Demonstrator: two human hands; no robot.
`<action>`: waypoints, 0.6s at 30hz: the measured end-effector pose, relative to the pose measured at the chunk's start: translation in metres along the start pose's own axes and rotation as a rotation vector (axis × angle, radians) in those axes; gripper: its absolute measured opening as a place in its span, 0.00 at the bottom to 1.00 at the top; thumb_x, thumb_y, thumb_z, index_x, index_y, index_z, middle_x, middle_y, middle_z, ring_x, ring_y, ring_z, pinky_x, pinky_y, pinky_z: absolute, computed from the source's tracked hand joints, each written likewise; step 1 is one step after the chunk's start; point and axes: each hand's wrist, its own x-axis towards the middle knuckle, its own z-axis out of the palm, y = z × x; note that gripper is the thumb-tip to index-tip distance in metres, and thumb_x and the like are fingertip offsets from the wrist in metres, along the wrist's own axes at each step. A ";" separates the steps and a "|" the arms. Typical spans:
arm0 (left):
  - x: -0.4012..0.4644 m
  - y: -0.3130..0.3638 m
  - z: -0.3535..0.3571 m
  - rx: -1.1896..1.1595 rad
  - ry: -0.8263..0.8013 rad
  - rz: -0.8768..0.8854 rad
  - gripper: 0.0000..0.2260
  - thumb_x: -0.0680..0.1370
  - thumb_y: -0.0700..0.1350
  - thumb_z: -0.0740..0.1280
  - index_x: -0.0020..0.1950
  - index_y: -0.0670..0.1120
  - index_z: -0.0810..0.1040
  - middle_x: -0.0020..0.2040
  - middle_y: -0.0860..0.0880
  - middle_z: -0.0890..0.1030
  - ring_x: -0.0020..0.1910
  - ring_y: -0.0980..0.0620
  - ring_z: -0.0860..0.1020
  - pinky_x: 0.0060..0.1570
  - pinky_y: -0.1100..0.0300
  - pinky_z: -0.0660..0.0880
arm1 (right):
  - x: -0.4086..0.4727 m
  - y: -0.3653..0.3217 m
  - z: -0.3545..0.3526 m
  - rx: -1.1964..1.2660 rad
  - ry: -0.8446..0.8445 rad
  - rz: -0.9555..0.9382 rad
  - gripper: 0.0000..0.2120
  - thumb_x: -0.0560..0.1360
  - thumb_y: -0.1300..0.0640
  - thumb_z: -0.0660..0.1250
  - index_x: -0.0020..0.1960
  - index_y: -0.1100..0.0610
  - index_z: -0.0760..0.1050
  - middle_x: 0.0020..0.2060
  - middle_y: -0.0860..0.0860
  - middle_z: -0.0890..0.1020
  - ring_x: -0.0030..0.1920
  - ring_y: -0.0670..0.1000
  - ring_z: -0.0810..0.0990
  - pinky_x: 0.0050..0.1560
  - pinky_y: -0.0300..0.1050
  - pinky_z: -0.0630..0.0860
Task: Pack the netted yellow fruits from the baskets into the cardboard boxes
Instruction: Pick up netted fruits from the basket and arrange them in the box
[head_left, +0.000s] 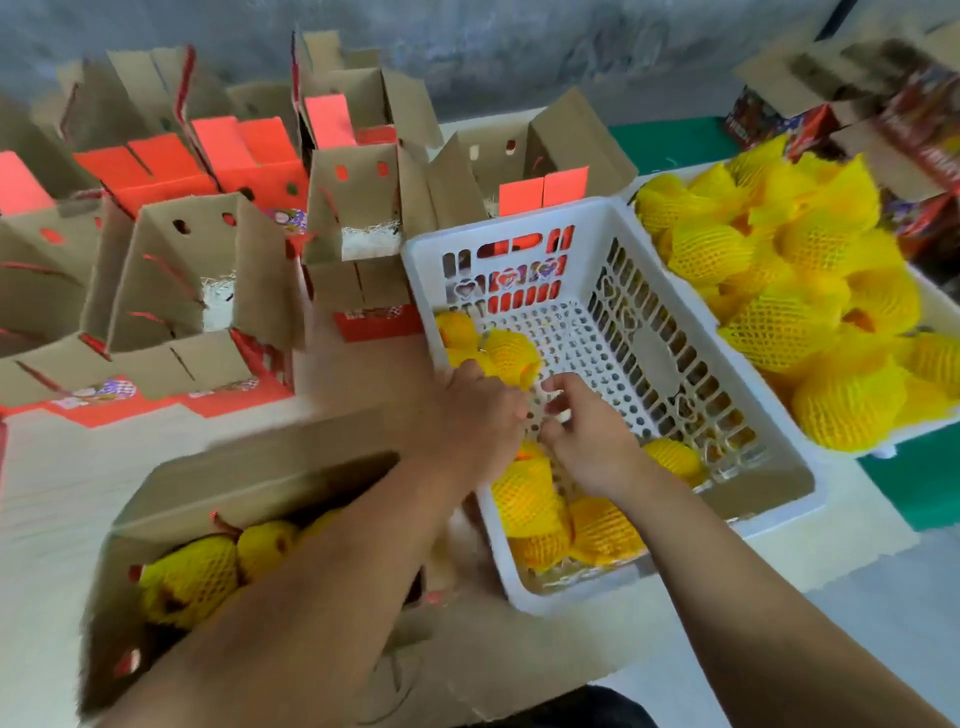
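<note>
Both grips, left hand (475, 410) and right hand (582, 436), loosely curled, empty, over perforated white plastic basket (613, 587).

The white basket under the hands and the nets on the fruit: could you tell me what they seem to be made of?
The white basket looks like moulded plastic, smooth and slightly glossy, with regular cut-out slots and holes. The nets appear to be soft yellow foam mesh, matte, with a puffy diamond lattice, though motion blur leaves the texture uncertain.

Box (249, 499) left of basket (779, 467)
</note>
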 end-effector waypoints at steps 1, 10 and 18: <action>0.011 -0.001 0.000 0.059 -0.025 -0.011 0.12 0.82 0.52 0.59 0.55 0.52 0.82 0.50 0.51 0.83 0.59 0.44 0.74 0.60 0.48 0.67 | 0.017 0.009 -0.002 -0.035 -0.053 0.024 0.20 0.80 0.57 0.65 0.71 0.52 0.67 0.61 0.54 0.79 0.51 0.54 0.81 0.43 0.44 0.71; 0.055 -0.003 0.003 0.209 -0.054 -0.172 0.07 0.80 0.48 0.66 0.52 0.52 0.83 0.42 0.51 0.82 0.45 0.47 0.79 0.48 0.56 0.69 | 0.152 0.034 0.039 -0.250 -0.196 0.063 0.32 0.77 0.53 0.66 0.77 0.44 0.58 0.71 0.61 0.67 0.68 0.66 0.70 0.64 0.62 0.74; 0.059 -0.005 0.003 0.154 -0.023 -0.177 0.17 0.82 0.57 0.63 0.68 0.51 0.74 0.58 0.51 0.81 0.57 0.48 0.79 0.58 0.52 0.72 | 0.160 0.047 0.040 0.064 -0.124 0.154 0.37 0.70 0.53 0.77 0.68 0.56 0.58 0.57 0.57 0.72 0.50 0.57 0.77 0.40 0.47 0.74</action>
